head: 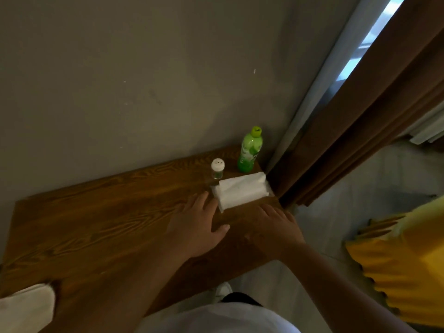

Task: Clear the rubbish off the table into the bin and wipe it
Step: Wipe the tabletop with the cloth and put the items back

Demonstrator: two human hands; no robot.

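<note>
Hands both flat and spread, left hand (192, 227) and right hand (276, 227) reaching for my tissue pack (242, 192) on the table (96, 219), probably to wipe.

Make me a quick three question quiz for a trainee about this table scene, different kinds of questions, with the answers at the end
1. True or false: the green bottle lies on its side on the wooden table.
2. Multiple choice: the left hand is A) gripping the small white-capped jar, B) spread with straight fingers beside the white tissue pack, C) holding the bottle.
3. Short answer: which thing stands nearest the curtain?

Key
1. False: it stands upright.
2. B
3. The green bottle.
</note>
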